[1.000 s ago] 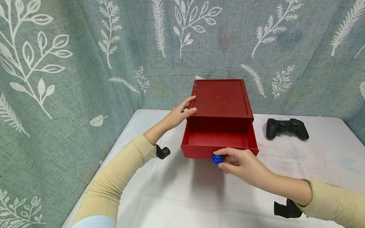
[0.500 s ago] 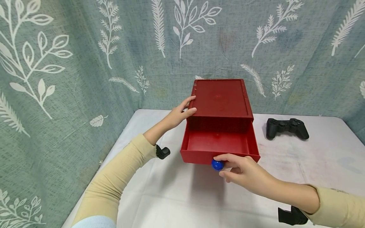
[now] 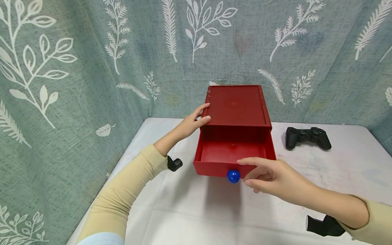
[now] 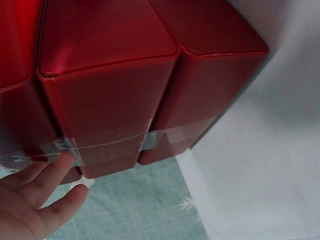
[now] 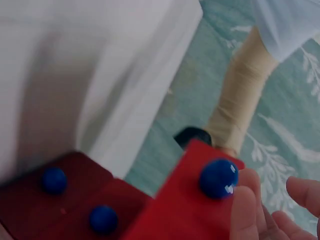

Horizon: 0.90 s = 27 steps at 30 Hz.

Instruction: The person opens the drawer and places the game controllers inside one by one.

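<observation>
A red drawer unit (image 3: pixel 237 105) stands on the table with its top drawer (image 3: pixel 211 168) pulled out; the part of its inside that shows holds nothing. My left hand (image 3: pixel 191 126) rests on the unit's left side and top edge, and in the left wrist view its fingers touch clear tape (image 4: pixel 110 145) on the side. My right hand (image 3: pixel 272 175) is just right of the blue round knob (image 3: pixel 233 176), thumb and fingers apart, holding nothing. The right wrist view shows the knob (image 5: pixel 219 178) beside the fingers, with two lower blue knobs (image 5: pixel 54 180) on the drawers below.
A black game controller (image 3: pixel 307 137) lies on the white-covered table (image 3: pixel 343 163) to the right of the unit. A green curtain (image 3: pixel 183 78) with white leaf prints hangs behind and along the left side.
The drawer has come a little farther out toward me. My right hand has let go of the blue knob and moved to the right. My left hand has stayed in place.
</observation>
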Tool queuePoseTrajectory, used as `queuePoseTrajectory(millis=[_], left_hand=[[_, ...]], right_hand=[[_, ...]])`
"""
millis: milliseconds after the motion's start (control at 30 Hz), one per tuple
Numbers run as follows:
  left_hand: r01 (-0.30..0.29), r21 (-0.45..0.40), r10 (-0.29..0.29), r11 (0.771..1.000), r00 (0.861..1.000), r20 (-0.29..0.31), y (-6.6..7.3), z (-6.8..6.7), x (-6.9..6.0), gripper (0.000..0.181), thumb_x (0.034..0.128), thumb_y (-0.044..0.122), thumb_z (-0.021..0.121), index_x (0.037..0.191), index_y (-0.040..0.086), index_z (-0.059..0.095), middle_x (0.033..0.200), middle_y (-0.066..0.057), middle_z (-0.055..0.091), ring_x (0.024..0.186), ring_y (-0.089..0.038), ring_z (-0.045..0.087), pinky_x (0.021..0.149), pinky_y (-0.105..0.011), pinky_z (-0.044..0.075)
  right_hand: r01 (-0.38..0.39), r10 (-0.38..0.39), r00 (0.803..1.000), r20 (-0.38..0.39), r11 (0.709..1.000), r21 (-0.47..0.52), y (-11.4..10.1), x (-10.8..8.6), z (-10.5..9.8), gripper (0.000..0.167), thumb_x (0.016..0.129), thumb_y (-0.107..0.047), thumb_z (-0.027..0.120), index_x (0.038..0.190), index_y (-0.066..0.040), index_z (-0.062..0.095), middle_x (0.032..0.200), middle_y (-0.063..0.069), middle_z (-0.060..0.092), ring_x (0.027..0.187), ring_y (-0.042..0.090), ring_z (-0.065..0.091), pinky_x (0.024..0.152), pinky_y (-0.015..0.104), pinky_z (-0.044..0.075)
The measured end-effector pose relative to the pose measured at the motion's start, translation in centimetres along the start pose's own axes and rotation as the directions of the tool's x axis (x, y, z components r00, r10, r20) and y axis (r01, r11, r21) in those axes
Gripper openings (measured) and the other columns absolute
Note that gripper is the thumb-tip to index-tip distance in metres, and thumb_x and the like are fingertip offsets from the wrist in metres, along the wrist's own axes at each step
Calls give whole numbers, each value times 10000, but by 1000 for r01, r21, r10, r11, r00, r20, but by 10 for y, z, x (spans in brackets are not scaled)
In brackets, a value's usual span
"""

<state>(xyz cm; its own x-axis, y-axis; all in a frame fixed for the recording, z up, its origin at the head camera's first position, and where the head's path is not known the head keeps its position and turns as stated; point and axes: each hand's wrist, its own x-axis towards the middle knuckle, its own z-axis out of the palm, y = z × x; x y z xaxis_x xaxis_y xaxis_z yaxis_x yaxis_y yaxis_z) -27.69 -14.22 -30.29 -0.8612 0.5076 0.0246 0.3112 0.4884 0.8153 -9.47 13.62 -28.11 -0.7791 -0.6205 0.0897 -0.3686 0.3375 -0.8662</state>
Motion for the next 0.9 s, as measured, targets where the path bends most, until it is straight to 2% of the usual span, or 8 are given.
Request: queuePoseTrajectory(millis=[200, 300, 433, 533, 700, 800, 900], left_hand=[[15, -10, -15, 1000, 1000, 14, 0, -1, 1, 600, 934, 387, 438, 1464, 331, 161, 1486, -72, 247, 1358, -233, 244, 1024, -497, 308], [16, -18, -15, 1000, 1000, 19, 0, -2, 2, 600, 941, 328, 437, 1471, 293, 159, 1486, -99, 243, 1357, -257, 242, 1024, -508, 303], [12, -6, -12, 1000, 1000, 6, 0, -1, 2, 597, 933, 375, 441, 1463, 324, 171, 1473, -88, 275, 1344, -232, 276, 1021, -480, 319], [6, 10, -6, 1000, 1000, -8, 1, 0, 1, 604, 915, 453, 445, 1451, 366, 180, 1460, -76, 301, 1328, -215, 306, 1012, -464, 334], [-4, 12, 4, 1000, 1000, -17, 1, 0, 1, 624, 898, 501, 450, 1448, 372, 184, 1452, -82, 312, 1316, -222, 325, 1003, -470, 343], [-5, 8, 5, 1000, 1000, -15, 0, 0, 1, 623, 900, 497, 448, 1450, 369, 182, 1452, -83, 311, 1313, -226, 328, 1002, -470, 343], [-6, 5, 6, 1000, 1000, -11, 0, 0, 0, 615, 906, 488, 443, 1449, 372, 180, 1452, -84, 310, 1316, -228, 324, 1005, -474, 338]], right_hand=[[60, -66, 994, -87, 996, -62, -7, -5, -20, 462, 846, -132, 651, 1284, -85, 508, 942, 54, 688, 723, 113, 656, 633, 274, 534], [103, -126, 979, -160, 984, -143, -6, -4, -34, 497, 823, -63, 665, 1291, -110, 506, 944, 26, 687, 729, 108, 664, 619, 245, 524], [96, -139, 961, -238, 978, -185, -2, -2, -62, 567, 804, 9, 661, 1320, -152, 488, 956, -69, 681, 741, 87, 661, 630, 209, 517], [30, -96, 949, -301, 975, -219, 3, 1, -82, 563, 809, -8, 664, 1314, -192, 497, 951, -143, 671, 753, 51, 650, 618, 191, 500], [-137, -18, 905, -425, 933, -332, 14, 5, -108, 537, 800, -116, 704, 1291, -231, 519, 896, -232, 650, 783, -81, 605, 602, 148, 445], [-209, 32, 892, -452, 913, -349, 23, 6, -122, 557, 806, -186, 707, 1317, -236, 492, 877, -294, 616, 775, -128, 578, 614, 124, 443], [-242, 56, 889, -455, 900, -362, 34, 7, -135, 575, 809, -224, 704, 1335, -228, 472, 880, -345, 573, 772, -149, 559, 616, 113, 435]])
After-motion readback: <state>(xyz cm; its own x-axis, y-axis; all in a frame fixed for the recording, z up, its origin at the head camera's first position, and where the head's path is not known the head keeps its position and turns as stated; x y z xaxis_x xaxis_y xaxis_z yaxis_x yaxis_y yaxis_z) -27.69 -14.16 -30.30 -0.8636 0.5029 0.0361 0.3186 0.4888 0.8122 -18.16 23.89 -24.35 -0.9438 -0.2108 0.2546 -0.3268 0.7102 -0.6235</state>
